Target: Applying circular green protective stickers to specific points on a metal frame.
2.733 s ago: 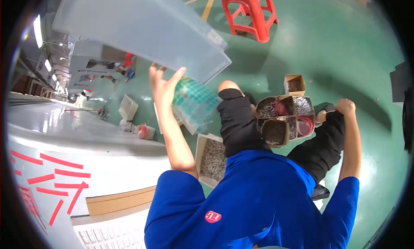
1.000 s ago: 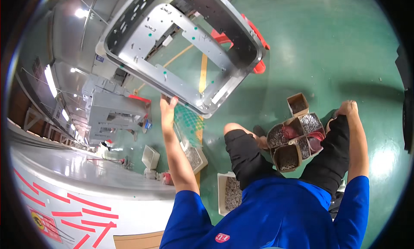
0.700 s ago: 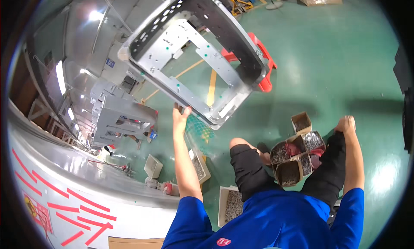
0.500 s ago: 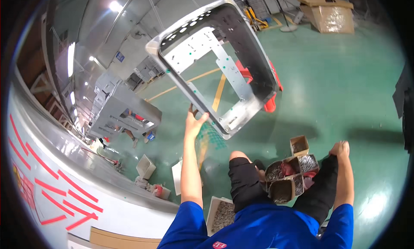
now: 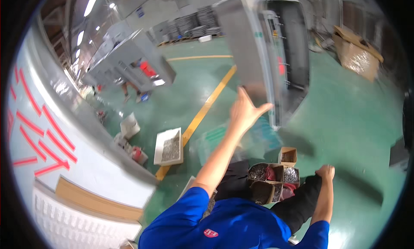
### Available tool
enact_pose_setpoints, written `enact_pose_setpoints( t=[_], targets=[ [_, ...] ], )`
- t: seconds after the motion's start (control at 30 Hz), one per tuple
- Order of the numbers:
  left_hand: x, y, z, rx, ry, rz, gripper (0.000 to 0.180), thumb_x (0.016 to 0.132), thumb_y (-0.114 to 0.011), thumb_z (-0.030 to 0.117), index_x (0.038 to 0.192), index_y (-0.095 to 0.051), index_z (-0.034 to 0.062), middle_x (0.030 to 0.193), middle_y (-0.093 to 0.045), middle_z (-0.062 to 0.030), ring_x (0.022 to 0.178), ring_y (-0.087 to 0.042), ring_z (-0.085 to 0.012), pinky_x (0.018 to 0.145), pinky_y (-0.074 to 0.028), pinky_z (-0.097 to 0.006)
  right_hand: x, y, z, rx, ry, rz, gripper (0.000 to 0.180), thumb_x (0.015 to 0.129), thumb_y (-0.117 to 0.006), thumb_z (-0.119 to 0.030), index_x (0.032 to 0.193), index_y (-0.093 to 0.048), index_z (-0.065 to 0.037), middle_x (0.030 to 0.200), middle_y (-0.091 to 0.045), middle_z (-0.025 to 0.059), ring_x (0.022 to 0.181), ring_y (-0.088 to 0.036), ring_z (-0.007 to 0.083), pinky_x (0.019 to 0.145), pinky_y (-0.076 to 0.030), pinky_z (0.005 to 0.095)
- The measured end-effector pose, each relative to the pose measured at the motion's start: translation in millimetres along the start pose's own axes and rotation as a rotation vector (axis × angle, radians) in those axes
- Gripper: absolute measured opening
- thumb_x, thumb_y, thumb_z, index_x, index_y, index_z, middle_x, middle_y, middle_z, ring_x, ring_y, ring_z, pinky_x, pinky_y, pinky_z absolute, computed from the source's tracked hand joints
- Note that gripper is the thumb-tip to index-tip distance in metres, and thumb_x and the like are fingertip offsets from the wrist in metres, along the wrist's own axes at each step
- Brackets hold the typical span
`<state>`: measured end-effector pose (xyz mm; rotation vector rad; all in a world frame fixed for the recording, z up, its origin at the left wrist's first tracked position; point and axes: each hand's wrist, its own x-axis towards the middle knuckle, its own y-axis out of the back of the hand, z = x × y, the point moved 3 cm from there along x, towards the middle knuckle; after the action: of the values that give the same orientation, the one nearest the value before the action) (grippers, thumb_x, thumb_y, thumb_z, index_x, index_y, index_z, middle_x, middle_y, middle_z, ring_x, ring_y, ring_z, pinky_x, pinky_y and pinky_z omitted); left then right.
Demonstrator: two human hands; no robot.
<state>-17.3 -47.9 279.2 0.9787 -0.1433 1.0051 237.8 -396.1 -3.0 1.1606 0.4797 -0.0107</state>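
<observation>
A large grey metal housing [image 5: 246, 46], a deep rectangular shell with a pale rim and a dark inside, stands up in front of me, turned so its side faces me. My left hand [image 5: 248, 111] grips its lower near edge, thumb spread toward the rim and fingers along the side wall. Blur hides the exact finger contact. My right hand [image 5: 326, 170] rests closed by my right knee, and anything inside it is hidden. Between my legs sit several small cardboard boxes [image 5: 288, 156] of metal parts, some with dark red cloth or bags.
A white bin [image 5: 180, 152] of small parts stands on the green floor left of my legs, beside a yellow line [image 5: 211, 98]. A white board [image 5: 108, 163] with red strips runs along the left. A wrapped carton [image 5: 358, 55] stands far right; a big grey cabinet [image 5: 129, 61] far left.
The housing has turned from facing me to nearly side-on and shifted right. My left hand moved right with it. My view has swung left; the red object behind the housing is now mostly hidden.
</observation>
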Motion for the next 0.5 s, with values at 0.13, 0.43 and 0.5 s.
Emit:
enact_pose_setpoints(
  t=[0.13, 0.43, 0.5],
  targets=[
    [-14.9, -15.8, 21.3, -0.120, -0.075, 0.082, 0.100, 0.069, -0.079, 0.052, 0.131, -0.029, -0.0096, 0.119, -0.052, -0.0290, 0.096, -0.062, -0.0421, 0.071, -0.054, -0.046, -3.3, -1.4, -0.8, -0.015, 0.042, 0.093, 0.041, 0.070, -0.064, -0.044, 0.091, -0.075, -0.011, 0.092, -0.072, 0.0098, 0.074, -0.072, 0.0263, 0.053, -0.059, 0.0415],
    [-23.5, -46.2, 44.8, -0.137, -0.124, -0.073, 0.111, 0.062, -0.079, 0.061, 0.133, -0.033, -0.0111, 0.113, -0.058, -0.0287, 0.096, -0.064, -0.0384, 0.076, -0.054, -0.045, 2.9, -13.2, 8.6, 0.066, 0.037, 0.139, 0.050, 0.070, -0.065, -0.048, 0.100, -0.074, -0.008, 0.108, -0.069, 0.0149, 0.103, -0.066, 0.0288, 0.086, -0.052, 0.0380],
    [-28.1, -60.5, 53.0, -0.158, -0.160, -0.124, 0.110, 0.063, -0.077, 0.064, 0.131, -0.036, -0.0123, 0.112, -0.058, -0.0295, 0.096, -0.064, -0.0386, 0.076, -0.054, -0.045, 7.8, -15.4, 11.0, 0.057, 0.026, 0.125, 0.051, 0.071, -0.065, -0.049, 0.101, -0.073, -0.009, 0.109, -0.069, 0.0152, 0.105, -0.065, 0.0290, 0.086, -0.052, 0.0384]
  ],
)
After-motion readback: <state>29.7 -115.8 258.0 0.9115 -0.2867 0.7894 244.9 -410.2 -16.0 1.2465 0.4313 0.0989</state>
